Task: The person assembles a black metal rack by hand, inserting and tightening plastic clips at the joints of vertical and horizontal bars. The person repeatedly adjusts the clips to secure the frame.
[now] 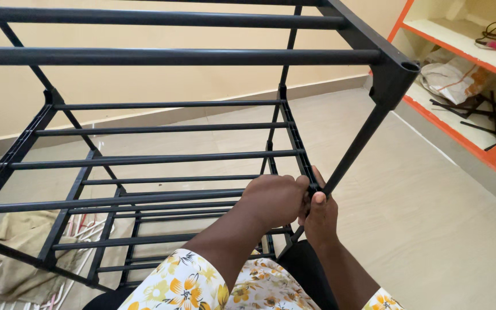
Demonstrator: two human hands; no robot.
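Fingers could get pinched, I judge, since my left hand (274,198) and right hand (320,215) clamp together on the black metal tiered rack's (156,155) corner joint beneath its slanting upright pole (357,146).

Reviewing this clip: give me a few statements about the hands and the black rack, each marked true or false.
1. Both hands grip the black rack at one corner joint. True: the left hand and the right hand meet there.
2. The rack's bars are white. False: they are black.
3. An orange-edged shelf stands at the right. True.
4. The floor is carpeted in red. False: it is pale and smooth.
5. A crumpled cloth lies on the floor at lower left. True.
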